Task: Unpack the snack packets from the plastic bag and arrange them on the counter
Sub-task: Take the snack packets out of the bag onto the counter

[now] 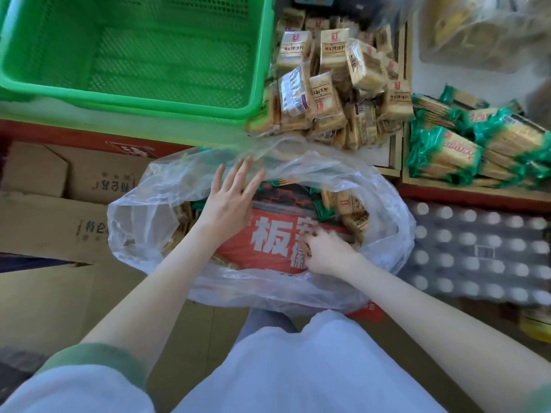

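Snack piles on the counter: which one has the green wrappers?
The right-hand pile, whose packets have green ends. The other pile, next to the green basket, is wrapped in tan and gold.

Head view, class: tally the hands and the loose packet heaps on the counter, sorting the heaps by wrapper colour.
Hands: 2 (left hand, right hand)
Tan packet heap: 1
Green packet heap: 1
Total: 4

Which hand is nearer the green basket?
Left. The left hand lies open at the far rim of the plastic bag, just below the green basket; the right hand digs lower inside, farther away.
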